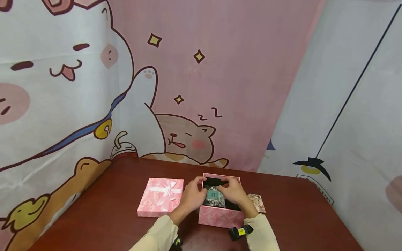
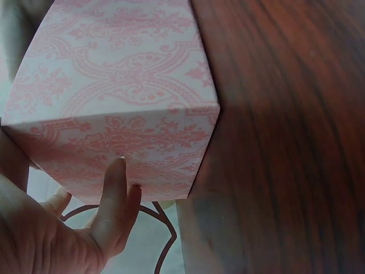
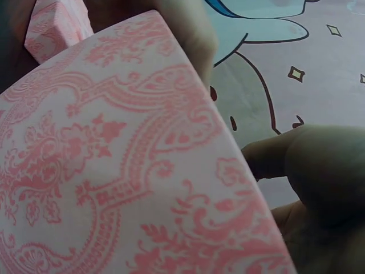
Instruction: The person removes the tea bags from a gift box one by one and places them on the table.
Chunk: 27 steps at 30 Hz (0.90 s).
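A pink patterned box (image 1: 221, 216) stands without a lid on the table, dark material (image 1: 213, 181) lining its inside. In it lies a packet (image 1: 214, 198) with a patterned surface and a teal label. My left hand (image 1: 193, 195) is at the box's left rim, its thumb beside the packet. In the left wrist view, loosely extended fingers (image 2: 117, 194) rest against the box's outer wall. My right hand (image 1: 233, 191) reaches over the right side, thumb near the packet's upper edge. The right wrist view shows its fingers partly hidden behind the box wall (image 3: 114, 148).
A pink lid (image 1: 161, 197) with a ribbon bow lies left of the box. A small printed card or packet (image 1: 257, 203) lies to the right, partly behind the right forearm. The dark red-brown table (image 1: 298, 216) meets a cartoon-printed backdrop (image 1: 245, 87) at its back.
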Available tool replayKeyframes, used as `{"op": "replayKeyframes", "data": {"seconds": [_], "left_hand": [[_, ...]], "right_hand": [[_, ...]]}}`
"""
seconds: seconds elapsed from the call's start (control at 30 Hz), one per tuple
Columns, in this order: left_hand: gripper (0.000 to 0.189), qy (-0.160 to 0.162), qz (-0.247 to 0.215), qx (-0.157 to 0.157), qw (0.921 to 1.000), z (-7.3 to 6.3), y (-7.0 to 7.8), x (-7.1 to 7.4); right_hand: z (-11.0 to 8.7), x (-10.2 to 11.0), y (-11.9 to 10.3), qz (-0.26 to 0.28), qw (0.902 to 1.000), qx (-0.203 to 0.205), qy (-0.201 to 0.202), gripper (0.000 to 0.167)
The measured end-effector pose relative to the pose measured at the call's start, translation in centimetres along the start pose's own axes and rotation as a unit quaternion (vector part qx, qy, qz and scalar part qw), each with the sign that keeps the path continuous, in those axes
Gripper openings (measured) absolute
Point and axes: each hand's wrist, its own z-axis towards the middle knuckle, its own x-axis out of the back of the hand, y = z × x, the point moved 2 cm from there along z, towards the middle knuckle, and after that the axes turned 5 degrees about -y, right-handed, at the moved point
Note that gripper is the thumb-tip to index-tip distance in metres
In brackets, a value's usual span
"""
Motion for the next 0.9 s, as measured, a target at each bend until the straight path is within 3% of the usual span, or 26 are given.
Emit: {"op": "replayKeyframes", "data": {"seconds": [0.33,0.5,0.9], "left_hand": [[0.034,0.004,0.008,-0.008,0.9999,-0.7,-0.6,-0.5],[0.033,0.013,0.013,-0.012,0.9998,-0.6,-0.7,-0.7],[0.034,0.019,0.012,-0.020,0.9996,0.0,-0.3,-0.4]], "right_hand": [[-0.3,-1.4,1.0,-0.044,0.9987,-0.014,-0.021,0.050],[-0.3,-1.4,0.8,-0.040,0.9986,-0.019,-0.029,0.051],[-0.5,-0.4,-0.2,-0.029,0.9995,-0.003,0.007,0.053]]}}
